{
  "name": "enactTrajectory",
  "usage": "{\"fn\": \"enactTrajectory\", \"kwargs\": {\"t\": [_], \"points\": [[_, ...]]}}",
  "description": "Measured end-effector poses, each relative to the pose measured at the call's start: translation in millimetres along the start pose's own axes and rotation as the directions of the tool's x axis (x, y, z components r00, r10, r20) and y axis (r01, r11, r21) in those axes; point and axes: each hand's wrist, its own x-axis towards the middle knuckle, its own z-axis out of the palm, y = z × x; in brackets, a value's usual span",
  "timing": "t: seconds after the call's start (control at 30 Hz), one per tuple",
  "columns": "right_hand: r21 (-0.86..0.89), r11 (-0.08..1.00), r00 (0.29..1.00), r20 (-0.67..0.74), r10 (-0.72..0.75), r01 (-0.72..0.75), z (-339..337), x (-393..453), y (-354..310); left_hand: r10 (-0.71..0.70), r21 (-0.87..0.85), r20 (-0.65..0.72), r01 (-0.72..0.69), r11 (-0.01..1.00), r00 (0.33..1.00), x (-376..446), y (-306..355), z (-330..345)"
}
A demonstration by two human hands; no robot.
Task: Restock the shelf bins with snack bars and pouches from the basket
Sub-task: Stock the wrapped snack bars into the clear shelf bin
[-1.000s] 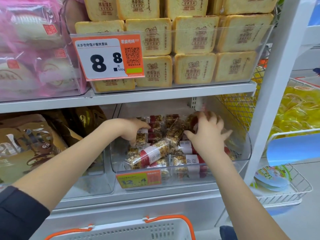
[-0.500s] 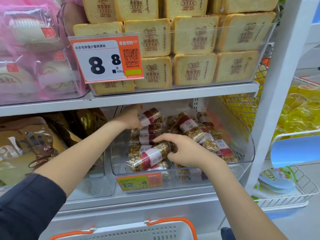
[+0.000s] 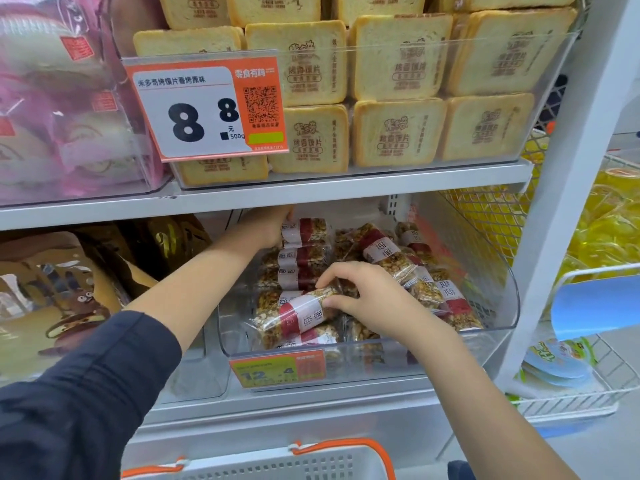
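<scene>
The left hand [image 3: 273,226] held a snack bar [image 3: 304,230] at the back of the clear bin [image 3: 498,306]. The right hand [image 3: 363,299] gripped another bar [image 3: 294,313] in front. The bin looked nearly full. Below the hands, the basket [image 3: 277,462] sat, its inside hidden.

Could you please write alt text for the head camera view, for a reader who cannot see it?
Both hands reach into a clear plastic shelf bin of red-banded nut snack bars: the right hand grips the front bar, and the left hand holds the top bar of a rear stack. Toast-slice packs fill the shelf above; a white, orange-handled basket sits below.
</scene>
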Motion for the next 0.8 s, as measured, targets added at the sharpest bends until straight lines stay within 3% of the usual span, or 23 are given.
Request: {"fn": "enactTrajectory", "kwargs": {"t": [0.07, 0.17, 0.23, 0.3, 0.33, 0.4, 0.47, 0.57, 0.63, 0.7, 0.73, 0.8], "points": [[0.058, 0.998, 1.000, -0.017, 0.010, -0.009, 0, 1, 0, 0.001, -0.079, -0.036, -0.004, 0.997, 0.999, -7, -1, -1], [0.183, 0.982, 0.995, -0.084, 0.062, -0.045, -3, 5, -2, -0.127, -0.447, -0.104, 0.068, 0.892, 0.986, -34, 9, -16], [0.275, 0.959, 0.981, -0.151, 0.119, -0.074, -5, 8, -2, -0.170, -0.731, 0.003, 0.118, 0.672, 0.986, -60, 21, -31], [0.321, 0.943, 0.963, -0.217, 0.161, -0.086, -7, 10, -1, -0.019, -0.907, 0.119, 0.117, 0.404, 0.993, -82, 27, -43], [0.336, 0.937, 0.951, -0.250, 0.183, -0.092, -8, 10, -1, 0.083, -0.929, 0.129, 0.091, 0.358, 0.988, -89, 28, -47], [0.396, 0.910, 0.917, -0.308, 0.253, -0.118, -8, 9, 1, 0.239, -0.913, 0.123, 0.015, 0.409, 0.963, -96, 24, -51], [0.472, 0.868, 0.876, -0.340, 0.342, -0.156, -8, 8, -1, 0.338, -0.841, 0.161, -0.050, 0.539, 0.927, -96, 23, -51], [0.636, 0.745, 0.825, -0.299, 0.480, -0.203, -7, 5, -7, 0.365, -0.702, 0.223, -0.111, 0.704, 0.904, -95, 25, -45], [0.745, 0.633, 0.793, -0.248, 0.556, -0.210, -6, 4, -11, 0.277, -0.631, 0.148, -0.125, 0.766, 0.949, -94, 25, -42], [0.845, 0.499, 0.749, -0.203, 0.630, -0.191, -2, 6, -16, 0.063, -0.599, -0.030, -0.069, 0.798, 0.998, -92, 26, -40], [0.877, 0.445, 0.726, -0.187, 0.662, -0.181, 1, 6, -18, -0.071, -0.645, -0.081, 0.002, 0.764, 0.994, -92, 28, -40], [0.930, 0.336, 0.720, -0.132, 0.681, -0.147, 9, 7, -24, -0.206, -0.791, 0.019, 0.141, 0.595, 0.978, -91, 36, -43]]}}
